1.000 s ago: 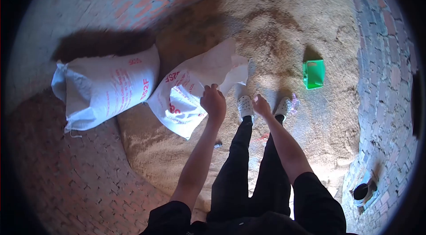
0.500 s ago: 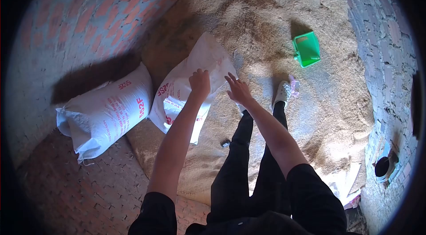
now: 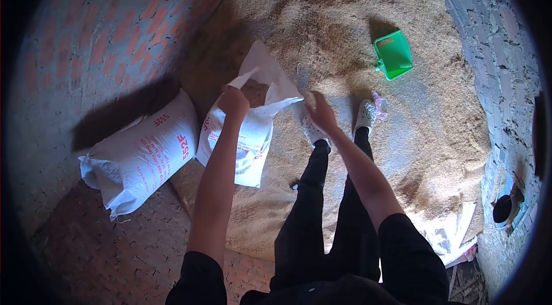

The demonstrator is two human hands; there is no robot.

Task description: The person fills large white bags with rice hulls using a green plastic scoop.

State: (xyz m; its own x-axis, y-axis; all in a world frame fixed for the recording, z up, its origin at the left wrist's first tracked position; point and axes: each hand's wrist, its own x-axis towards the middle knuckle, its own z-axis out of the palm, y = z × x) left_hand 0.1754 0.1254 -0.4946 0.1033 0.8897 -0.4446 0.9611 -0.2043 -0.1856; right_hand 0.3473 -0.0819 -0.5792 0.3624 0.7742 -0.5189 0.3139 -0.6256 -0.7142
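An upright white sack (image 3: pixel 253 138) with red print stands a little left of my feet, its mouth spread open and brown material showing inside. On the left of its rim, my left hand (image 3: pixel 234 102) is closed on the white fabric. My right hand (image 3: pixel 320 112) is just beyond the right corner of the rim, fingers curled; whether it touches the sack I cannot make out. Left of this sack a full white sack (image 3: pixel 144 152) marked 552F lies on its side against the wall.
A green dustpan (image 3: pixel 394 54) lies on the heap of brown husks (image 3: pixel 345 17) at the upper right. Brick walls (image 3: pixel 115 29) rise on both sides. A pink scrap (image 3: pixel 379 106) lies by my right shoe (image 3: pixel 365 115). More sacking (image 3: pixel 454 236) is at the lower right.
The sack's mouth has opened, showing its inside. My left hand has moved left and slightly down with the rim. My right hand has shifted slightly right, its fingers now curled.
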